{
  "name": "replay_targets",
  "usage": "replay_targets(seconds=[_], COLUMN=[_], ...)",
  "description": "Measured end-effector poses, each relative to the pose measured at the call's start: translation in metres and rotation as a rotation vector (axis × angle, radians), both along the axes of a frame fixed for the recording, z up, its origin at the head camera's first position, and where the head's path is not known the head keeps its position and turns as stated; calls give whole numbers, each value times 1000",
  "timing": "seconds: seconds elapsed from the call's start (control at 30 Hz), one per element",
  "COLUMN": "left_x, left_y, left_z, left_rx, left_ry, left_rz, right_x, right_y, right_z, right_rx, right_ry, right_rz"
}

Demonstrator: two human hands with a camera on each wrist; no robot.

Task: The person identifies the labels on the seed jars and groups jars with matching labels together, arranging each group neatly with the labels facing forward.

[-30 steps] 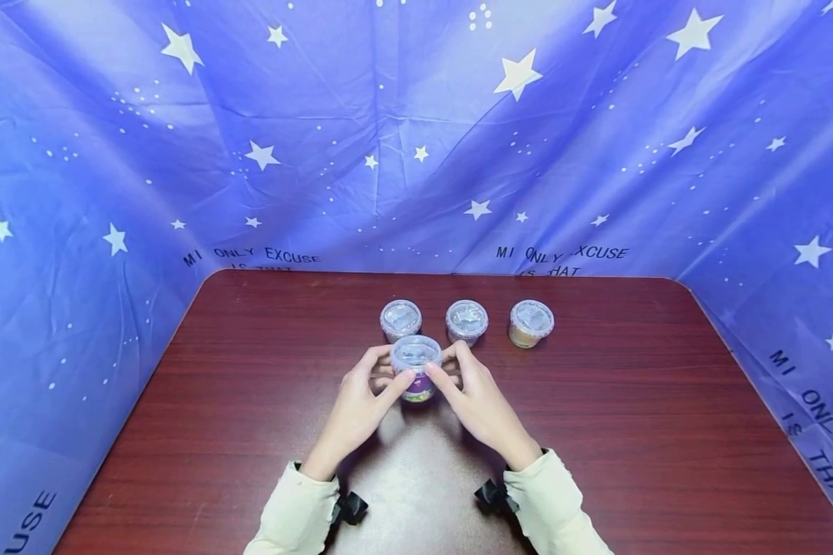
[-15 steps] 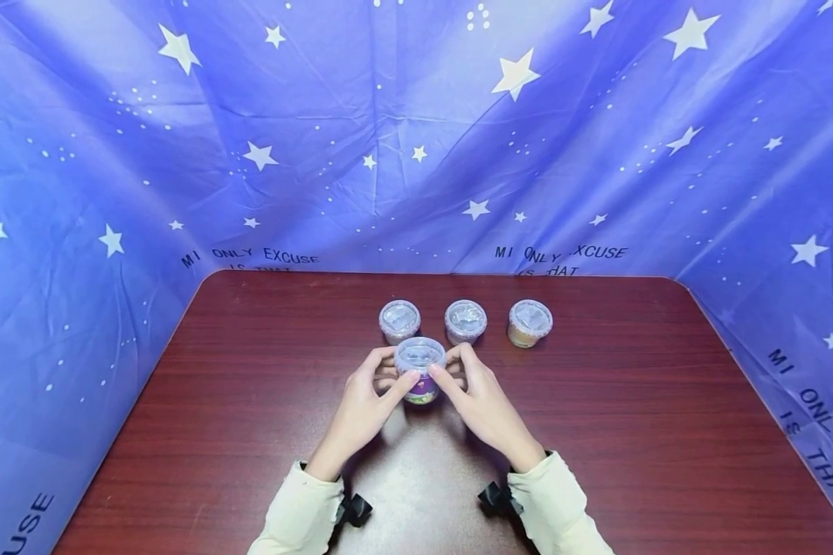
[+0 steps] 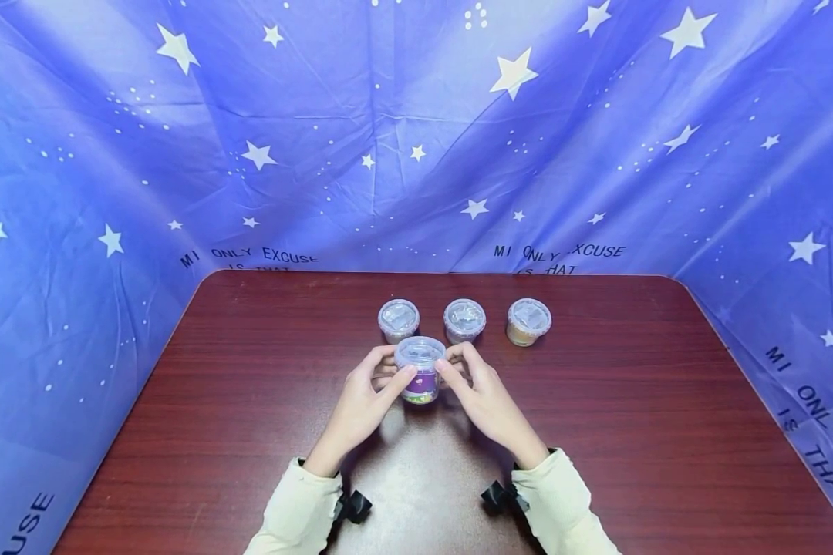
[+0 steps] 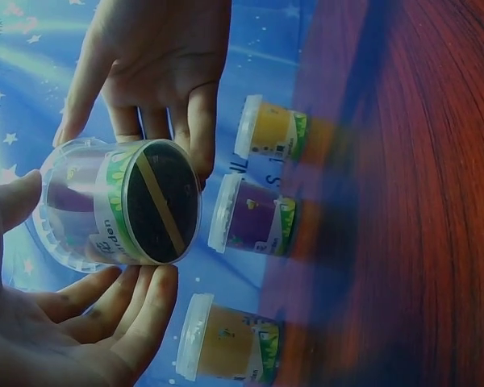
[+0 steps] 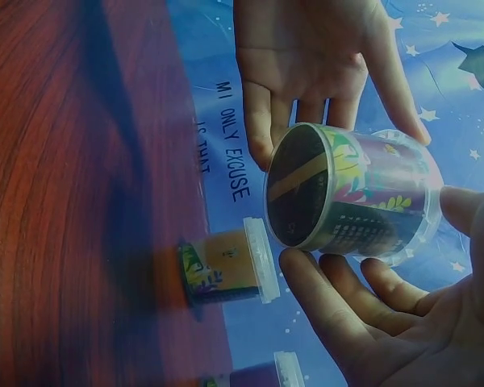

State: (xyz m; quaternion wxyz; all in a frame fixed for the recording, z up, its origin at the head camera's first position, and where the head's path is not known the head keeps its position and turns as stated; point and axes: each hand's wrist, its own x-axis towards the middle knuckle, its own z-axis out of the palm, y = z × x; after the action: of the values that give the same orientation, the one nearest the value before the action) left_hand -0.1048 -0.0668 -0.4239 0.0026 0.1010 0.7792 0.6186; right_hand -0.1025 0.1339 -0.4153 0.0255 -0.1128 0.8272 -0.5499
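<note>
A clear plastic tub (image 3: 420, 384) with a purple and green label is held up between both hands over the table. My left hand (image 3: 362, 397) grips its left side, thumb at the front and fingers behind. My right hand (image 3: 484, 393) holds the opposite side, its thumb near the upper rim. Both wrist views show the tub from below, with a dark base (image 4: 165, 214) crossed by a tan strip. Beyond it stand three similar tubs in a row: the left one (image 3: 399, 317) partly hidden by the held tub, the middle one (image 3: 464, 317) and the yellowish right one (image 3: 527, 327).
The reddish-brown wooden table (image 3: 215, 401) carries everything. Blue star-printed cloth (image 3: 333, 116) with black lettering encloses its back and sides. Pale sleeves (image 3: 562, 493) and black wrist straps sit near the table's front.
The right thumb has shifted from the tub's front toward its right side, so more of the label shows. The tub has moved very slightly right. The three standing tubs stay put.
</note>
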Motion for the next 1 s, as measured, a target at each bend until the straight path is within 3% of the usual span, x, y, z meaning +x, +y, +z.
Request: replay_targets(seconds=[0.3, 1.0], left_x=[-3, -5], left_y=[-1, -5], left_z=[1, 1], left_rx=[30, 164], left_ry=[-21, -163], left_rz=[-46, -150], right_x=[-2, -7], right_y=[4, 8], right_z=[0, 0], right_rx=[-35, -188], right_ry=[-17, -96], right_rz=[43, 202])
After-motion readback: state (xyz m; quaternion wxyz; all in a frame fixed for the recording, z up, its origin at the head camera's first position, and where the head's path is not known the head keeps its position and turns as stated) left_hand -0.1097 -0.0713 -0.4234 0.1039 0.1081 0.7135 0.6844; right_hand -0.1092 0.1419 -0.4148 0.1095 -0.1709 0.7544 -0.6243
